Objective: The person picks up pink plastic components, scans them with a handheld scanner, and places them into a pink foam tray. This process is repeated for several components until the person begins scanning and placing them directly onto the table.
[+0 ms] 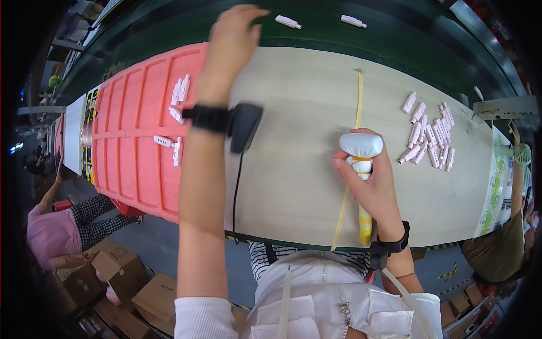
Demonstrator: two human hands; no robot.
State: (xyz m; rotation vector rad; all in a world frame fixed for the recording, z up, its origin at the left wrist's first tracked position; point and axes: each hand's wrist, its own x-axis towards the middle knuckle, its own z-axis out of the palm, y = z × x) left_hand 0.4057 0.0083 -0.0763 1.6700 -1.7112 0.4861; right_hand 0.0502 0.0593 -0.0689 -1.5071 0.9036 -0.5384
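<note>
My left hand [236, 37] reaches out over the green conveyor belt [322, 34]; its fingers are slightly blurred, spread from the thumb, with nothing between them. A small pale pink plastic piece [288, 22] lies on the belt just right of those fingertips, and a similar pink piece [353, 21] sits farther right. In my right hand [379, 189] is a mallet [361, 145] with a padded, white-wrapped head and a yellow handle, gripped near the head above the grey table [293, 113]. The fingers behind the shaft are partly hidden.
Several pink pieces [431, 134] are heaped on the table's right side. Others [176, 151] lie on a red ribbed tray [135, 135] at left. A yellow tape strip [359, 101] crosses the table. Cardboard boxes [155, 302] stand below left; a person [62, 231] is beyond.
</note>
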